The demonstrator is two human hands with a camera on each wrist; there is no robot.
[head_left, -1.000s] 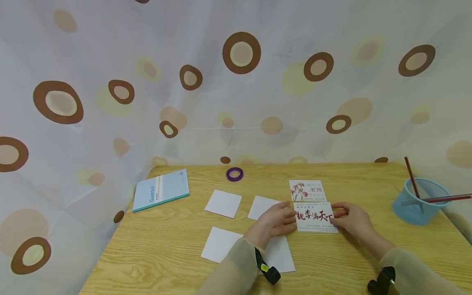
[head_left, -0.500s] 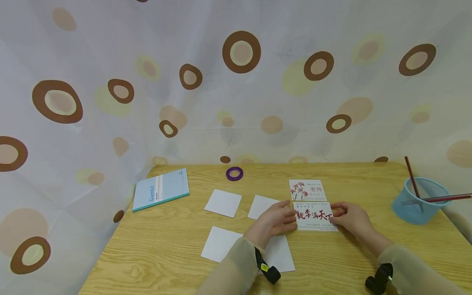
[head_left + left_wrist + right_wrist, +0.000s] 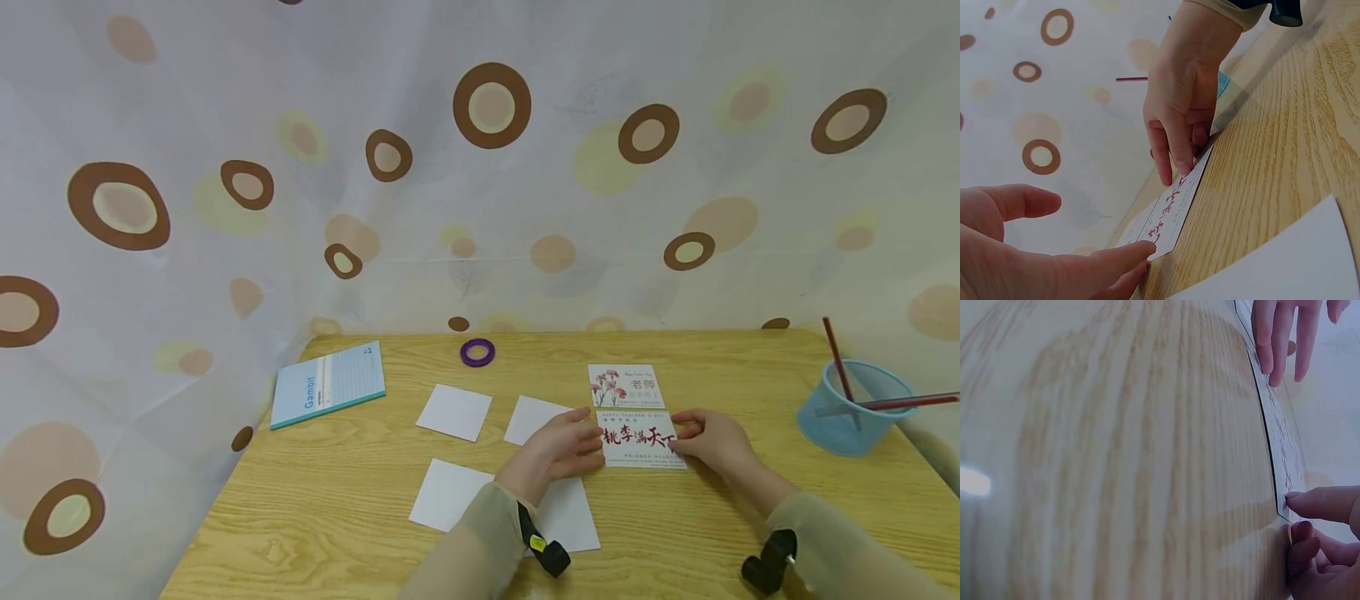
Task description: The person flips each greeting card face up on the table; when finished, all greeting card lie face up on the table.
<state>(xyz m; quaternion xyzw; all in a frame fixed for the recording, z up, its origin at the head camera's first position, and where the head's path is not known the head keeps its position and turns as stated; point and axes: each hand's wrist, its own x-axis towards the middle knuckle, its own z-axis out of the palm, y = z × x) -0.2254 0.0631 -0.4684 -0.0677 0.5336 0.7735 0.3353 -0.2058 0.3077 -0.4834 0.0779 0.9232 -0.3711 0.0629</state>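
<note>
A white card with red brush lettering [image 3: 641, 439] lies flat on the wooden table [image 3: 360, 517], just below a second card printed with pink flowers [image 3: 626, 386]. My left hand [image 3: 572, 442] rests at the lettered card's left edge with straight fingers touching it. In the left wrist view its fingertips [image 3: 1138, 251] meet the card's near corner [image 3: 1172, 209]. My right hand [image 3: 693, 439] pinches the card's right edge. The right wrist view shows its index finger [image 3: 1316, 503] on top of the card [image 3: 1282, 450] and a curled finger against the edge.
Several blank white sheets [image 3: 454, 412] lie left of and under my left forearm. A blue notebook [image 3: 327, 385] sits at the far left and a purple tape ring [image 3: 477, 352] at the back. A blue cup [image 3: 851, 412] with pencils stands at the right. A dotted curtain hangs behind.
</note>
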